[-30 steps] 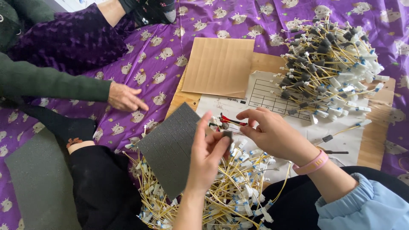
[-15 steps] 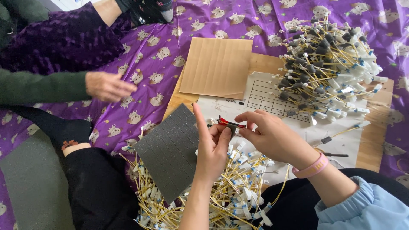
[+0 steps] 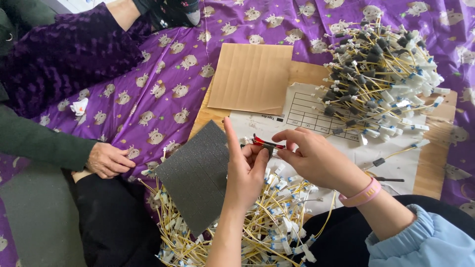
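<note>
Small red-and-black wire connector [image 3: 264,144] lying crosswise, pinched between left hand [image 3: 247,170] and right hand [image 3: 316,158], just right of grey foam sheet [image 3: 198,175]; open paper beyond.

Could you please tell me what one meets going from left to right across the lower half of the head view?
Another person's hand → dark foam sheet → left hand → right hand → pink wristband → light blue sleeve.
</note>
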